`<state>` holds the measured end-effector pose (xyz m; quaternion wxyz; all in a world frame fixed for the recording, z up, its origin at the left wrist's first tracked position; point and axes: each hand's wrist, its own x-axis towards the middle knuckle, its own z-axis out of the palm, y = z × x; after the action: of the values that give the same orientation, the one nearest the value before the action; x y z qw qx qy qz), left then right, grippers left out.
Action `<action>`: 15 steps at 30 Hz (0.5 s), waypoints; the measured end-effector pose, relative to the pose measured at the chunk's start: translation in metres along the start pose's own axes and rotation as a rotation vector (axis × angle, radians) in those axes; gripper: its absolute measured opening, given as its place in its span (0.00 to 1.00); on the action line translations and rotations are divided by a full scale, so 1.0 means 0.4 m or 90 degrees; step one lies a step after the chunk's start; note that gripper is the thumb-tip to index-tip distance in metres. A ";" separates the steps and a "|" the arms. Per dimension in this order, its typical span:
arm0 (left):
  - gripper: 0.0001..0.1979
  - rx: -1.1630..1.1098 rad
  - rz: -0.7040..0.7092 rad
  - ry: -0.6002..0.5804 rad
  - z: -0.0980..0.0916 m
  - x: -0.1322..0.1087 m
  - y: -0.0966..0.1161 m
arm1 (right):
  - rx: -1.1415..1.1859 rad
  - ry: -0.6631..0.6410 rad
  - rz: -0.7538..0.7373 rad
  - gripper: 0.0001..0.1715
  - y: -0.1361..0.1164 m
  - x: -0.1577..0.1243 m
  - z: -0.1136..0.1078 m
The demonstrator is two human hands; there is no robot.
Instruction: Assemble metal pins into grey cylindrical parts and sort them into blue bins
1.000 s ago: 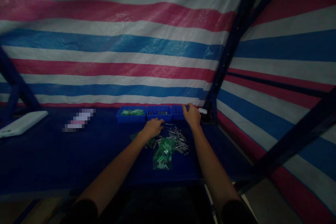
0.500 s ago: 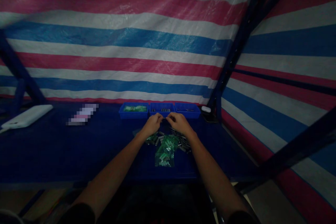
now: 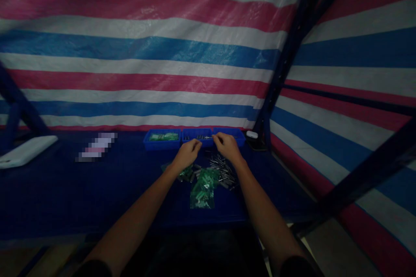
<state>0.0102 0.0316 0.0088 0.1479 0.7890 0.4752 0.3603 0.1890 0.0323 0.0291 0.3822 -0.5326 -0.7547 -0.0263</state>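
Observation:
My right hand (image 3: 226, 145) is raised just in front of the blue bins, thumb and finger pinching a thin metal rod (image 3: 208, 138) that points left. To its left, my left hand (image 3: 188, 154) has its fingertips pressed together; whatever they hold, if anything, is too small to make out. Below the hands, a pile of thin metal rods (image 3: 221, 165) lies on the blue table, with short metal cylinders (image 3: 197, 172) beside it. A clear bag with green pieces (image 3: 203, 188) lies nearest me. Another green packet (image 3: 186, 174) is partly behind my left wrist.
Three blue bins stand in a row at the back: the left bin (image 3: 162, 144) holds green packets, the middle bin (image 3: 186, 131) small metal parts, the right bin (image 3: 241, 140) thin pieces. A white case (image 3: 251, 134) sits right. A white device (image 3: 27, 150) lies far left.
My hands have moved apart, the right one up and to the right with the thin metal rod. The left hand has shifted slightly left and down. The camera view has shifted a little.

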 end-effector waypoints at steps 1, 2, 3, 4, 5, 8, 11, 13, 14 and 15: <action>0.12 0.028 0.019 -0.019 0.003 0.006 -0.001 | -0.034 0.044 0.049 0.21 0.019 0.007 -0.009; 0.11 0.066 0.035 -0.042 0.008 0.013 -0.002 | -0.070 0.089 0.112 0.22 0.040 0.013 -0.017; 0.10 0.109 0.044 -0.067 0.016 0.021 -0.003 | -0.103 0.129 0.183 0.23 0.061 0.017 -0.024; 0.09 0.155 0.046 -0.093 0.026 0.029 -0.004 | -0.129 0.158 0.251 0.24 0.082 0.019 -0.028; 0.09 0.201 0.040 -0.117 0.039 0.037 -0.004 | -0.147 0.174 0.309 0.26 0.099 0.018 -0.031; 0.10 0.303 0.015 -0.149 0.083 0.057 0.002 | -0.160 0.179 0.382 0.30 0.125 0.006 -0.027; 0.09 0.338 0.000 -0.147 0.114 0.063 0.010 | -0.129 0.157 0.330 0.30 0.111 -0.007 -0.011; 0.09 0.322 -0.003 -0.133 0.117 0.059 0.014 | -0.081 0.108 0.242 0.27 0.091 -0.011 0.004; 0.09 0.300 -0.003 -0.121 0.112 0.055 0.015 | -0.053 0.077 0.194 0.25 0.080 -0.012 0.012; 0.10 0.267 -0.003 -0.108 0.105 0.051 0.014 | -0.026 0.043 0.149 0.21 0.070 -0.014 0.020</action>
<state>0.0496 0.0507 -0.0084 0.0209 0.8290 0.5273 0.1852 0.2084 0.0437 0.0097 0.3968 -0.6234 -0.6735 -0.0152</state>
